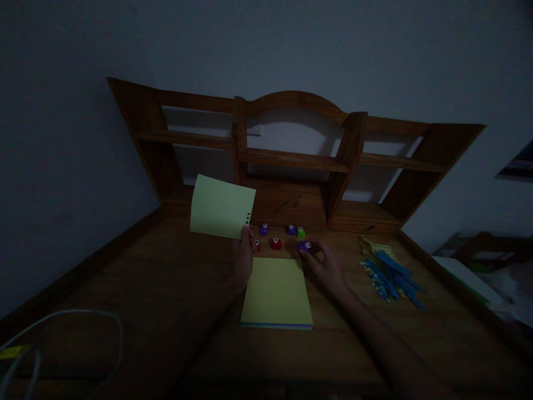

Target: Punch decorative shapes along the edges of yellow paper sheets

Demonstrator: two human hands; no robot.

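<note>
My left hand [244, 258] pinches a pale yellow-green sheet of paper [220, 208] by its lower right corner, holding it up off the desk. A short row of small punched holes runs along the sheet's right edge. My right hand [327, 266] has its fingers closed on a purple craft punch [304, 245]. Between and behind the hands stand a red craft punch [276, 243], another red one [257, 245] partly behind my left hand, purple ones [264, 229] and a green one [300, 231]. Below them lies a stack of coloured paper [277, 291], yellow on top.
A wooden shelf unit [291, 161] rises at the back of the desk [166, 289]. Blue and yellow paper strips [389, 272] are heaped at right. A white cable [83, 312] curls at the lower left. A thin dark cord [285, 205] hangs behind the punches.
</note>
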